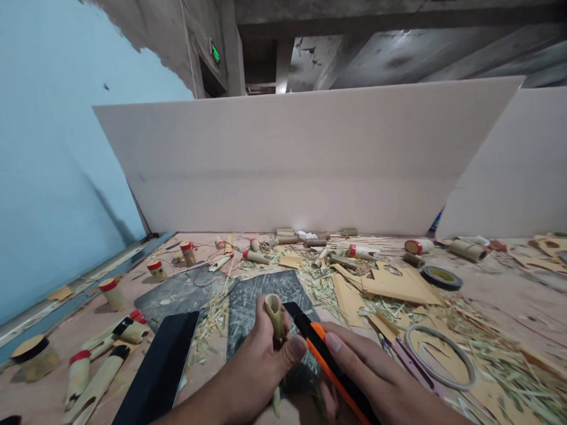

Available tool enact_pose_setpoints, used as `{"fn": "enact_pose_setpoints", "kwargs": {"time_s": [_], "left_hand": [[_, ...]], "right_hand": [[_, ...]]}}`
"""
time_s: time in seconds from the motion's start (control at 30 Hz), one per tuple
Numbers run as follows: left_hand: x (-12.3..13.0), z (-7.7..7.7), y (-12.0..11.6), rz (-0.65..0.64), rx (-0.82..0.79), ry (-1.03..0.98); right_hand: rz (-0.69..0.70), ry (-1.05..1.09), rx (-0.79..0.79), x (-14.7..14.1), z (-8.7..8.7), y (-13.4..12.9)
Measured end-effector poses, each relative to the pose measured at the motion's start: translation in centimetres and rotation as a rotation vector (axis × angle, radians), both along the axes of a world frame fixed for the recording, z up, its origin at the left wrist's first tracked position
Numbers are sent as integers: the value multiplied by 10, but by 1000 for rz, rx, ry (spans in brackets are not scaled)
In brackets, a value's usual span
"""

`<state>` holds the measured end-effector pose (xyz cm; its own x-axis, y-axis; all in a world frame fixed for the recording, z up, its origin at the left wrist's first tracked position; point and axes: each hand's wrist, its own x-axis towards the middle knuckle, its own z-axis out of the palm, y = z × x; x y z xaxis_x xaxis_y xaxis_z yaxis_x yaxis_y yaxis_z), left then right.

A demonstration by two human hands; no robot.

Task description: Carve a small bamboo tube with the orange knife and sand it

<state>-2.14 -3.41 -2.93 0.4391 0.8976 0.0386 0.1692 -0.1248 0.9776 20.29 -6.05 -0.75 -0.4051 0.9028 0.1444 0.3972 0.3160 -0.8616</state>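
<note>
My left hand [264,357] is closed around a short hollow bamboo tube [274,316], held upright with its slanted open end on top. An orange and black utility knife [335,367] lies in my closed right hand [370,365]. Its dark front end points up and left, close to the tube's right side; I cannot tell whether it touches. Beneath my hands is a scuffed dark cutting board [263,285]. A thin green strip [276,402] shows below my left hand. The lower parts of the fingers on both hands are partly hidden.
A black phone-like slab [154,375] lies at left, near several cut bamboo pieces [96,393]. Bamboo shavings [520,377], brown cardboard [394,283], a tape roll [441,277], a pale ring [469,373] and purple-handled scissors [415,363] lie at right. A white panel [304,161] stands behind.
</note>
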Motion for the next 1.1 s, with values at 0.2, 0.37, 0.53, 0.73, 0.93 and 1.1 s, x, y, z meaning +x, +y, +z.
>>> {"fn": "enact_pose_setpoints", "kwargs": {"time_s": [0.2,0.37,0.53,0.73,0.93,1.1], "left_hand": [[1,0,-2,-31,-55,-66],[1,3,-3,-22,3,-52],[1,2,-3,-4,64,0],[3,1,-4,36,109,79],[3,0,-4,110,165,191],[2,-4,-4,69,175,149]], "right_hand": [[41,-15,129,-8,5,0],[39,-85,205,-6,1,0],[26,-115,236,-5,-5,-1],[25,-104,285,-8,-6,-4],[9,-123,263,-9,-4,-5],[16,-67,188,-9,-2,-3]]}}
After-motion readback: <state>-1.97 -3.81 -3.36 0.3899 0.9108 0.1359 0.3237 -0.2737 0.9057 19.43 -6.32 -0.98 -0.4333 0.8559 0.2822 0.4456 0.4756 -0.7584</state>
